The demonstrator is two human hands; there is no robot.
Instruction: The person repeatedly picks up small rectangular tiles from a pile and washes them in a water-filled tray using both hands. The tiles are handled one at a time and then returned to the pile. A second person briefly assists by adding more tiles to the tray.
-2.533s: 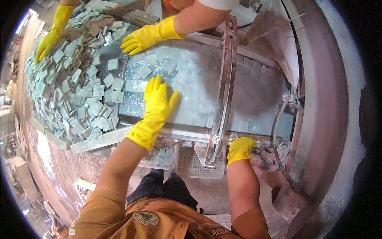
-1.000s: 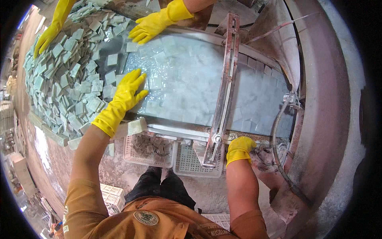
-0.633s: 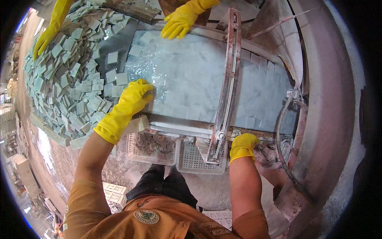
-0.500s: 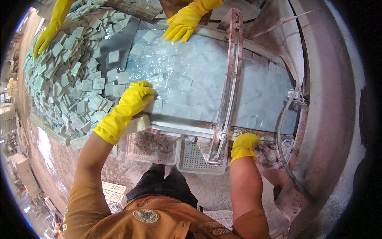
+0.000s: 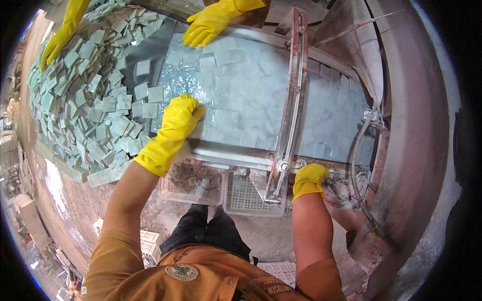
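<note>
My left hand [image 5: 182,119], in a yellow rubber glove, reaches over the near-left part of a wet bed [image 5: 168,72] covered with pale square tiles [image 5: 228,118]. Its fingers are curled down and closed; whatever lies under them is hidden. My right hand [image 5: 310,179], gloved alike, rests closed at the bed's near rusty edge [image 5: 329,167], right of a slotted metal crossbar [image 5: 291,100]. What its fingers hold, if anything, does not show. On the far side, a co-worker's yellow-gloved hand [image 5: 208,24] lies at the bed's edge, and their other glove [image 5: 57,44] hangs over the tile heap.
A big heap of loose pale-green tiles [image 5: 83,108] lies at the left. Below the near edge stand two plastic baskets, one with broken pieces [image 5: 193,180], the other a perforated basket [image 5: 253,196]. A hose [image 5: 355,165] runs down at the right, near a curved wall [image 5: 416,125].
My left hand has moved right along the bed. The co-worker's hand has shifted left, and more tiles now show at the bed's far left. My right hand has hardly moved.
</note>
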